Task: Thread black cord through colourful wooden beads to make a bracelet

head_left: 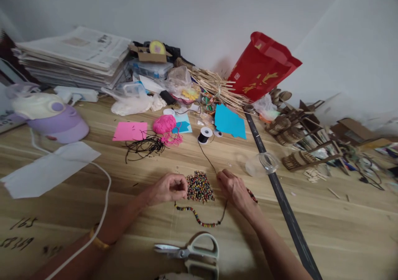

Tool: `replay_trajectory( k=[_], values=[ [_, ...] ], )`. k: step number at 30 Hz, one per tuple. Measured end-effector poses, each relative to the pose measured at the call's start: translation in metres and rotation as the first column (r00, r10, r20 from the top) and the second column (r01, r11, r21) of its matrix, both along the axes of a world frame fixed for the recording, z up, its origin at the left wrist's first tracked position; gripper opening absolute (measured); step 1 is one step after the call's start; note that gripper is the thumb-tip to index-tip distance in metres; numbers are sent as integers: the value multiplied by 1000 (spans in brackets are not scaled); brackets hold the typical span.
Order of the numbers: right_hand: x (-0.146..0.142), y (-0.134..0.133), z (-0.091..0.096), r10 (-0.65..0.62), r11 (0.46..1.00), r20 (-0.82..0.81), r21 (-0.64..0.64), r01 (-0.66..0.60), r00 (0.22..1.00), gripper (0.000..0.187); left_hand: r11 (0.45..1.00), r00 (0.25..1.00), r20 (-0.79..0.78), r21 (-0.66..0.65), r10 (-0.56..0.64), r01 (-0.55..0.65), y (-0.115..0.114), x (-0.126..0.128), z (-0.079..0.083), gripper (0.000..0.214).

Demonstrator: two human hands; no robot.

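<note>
My left hand is closed in a pinch at the left edge of a pile of small multicoloured beads. What its fingertips hold, if anything, is too small to make out. To the right of the pile, my right hand is closed on a thin black cord that runs up to a white spool. A string of beads curves across the table below both hands, its cord rising to my right hand. More strung beads show past the right wrist, partly hidden.
Scissors lie near the front edge. Black cord pieces, pink yarn and blue paper lie beyond the beads. A clear plastic cup rests to the right by a dark strip. A white cable crosses my left forearm.
</note>
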State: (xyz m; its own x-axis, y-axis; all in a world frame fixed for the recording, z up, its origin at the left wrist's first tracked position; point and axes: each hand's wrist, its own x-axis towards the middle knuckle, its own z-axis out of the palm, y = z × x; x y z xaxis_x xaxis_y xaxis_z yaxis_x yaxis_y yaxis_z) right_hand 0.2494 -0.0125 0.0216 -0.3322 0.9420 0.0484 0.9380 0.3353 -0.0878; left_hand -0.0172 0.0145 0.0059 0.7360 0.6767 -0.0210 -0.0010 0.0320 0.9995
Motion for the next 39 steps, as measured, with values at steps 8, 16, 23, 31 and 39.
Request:
replay_trajectory(
  k=[8, 16, 23, 31, 39],
  values=[
    [-43, -13, -3, 272, 961, -174, 3, -276, 946, 12, 998, 998, -63, 65, 10, -6, -1, 6, 17, 7],
    [-50, -20, 10, 201, 971, -564, 6, -239, 801, 13, 991, 992, -78, 97, 98, -90, 1, 15, 23, 7],
    [-70, -24, 17, -273, 918, -895, -352, -184, 352, 23, 979, 983, -43, 107, 179, -174, 0, 26, 30, 6],
    [-77, -21, 5, -431, 877, -899, -437, -199, 74, 34, 970, 968, 53, -17, 244, -244, 1, 29, 20, 14],
    [-81, -22, -6, -460, 872, -888, -453, -187, 11, 34, 937, 952, 94, -230, 292, -264, 6, 18, 4, 22]
  ],
)
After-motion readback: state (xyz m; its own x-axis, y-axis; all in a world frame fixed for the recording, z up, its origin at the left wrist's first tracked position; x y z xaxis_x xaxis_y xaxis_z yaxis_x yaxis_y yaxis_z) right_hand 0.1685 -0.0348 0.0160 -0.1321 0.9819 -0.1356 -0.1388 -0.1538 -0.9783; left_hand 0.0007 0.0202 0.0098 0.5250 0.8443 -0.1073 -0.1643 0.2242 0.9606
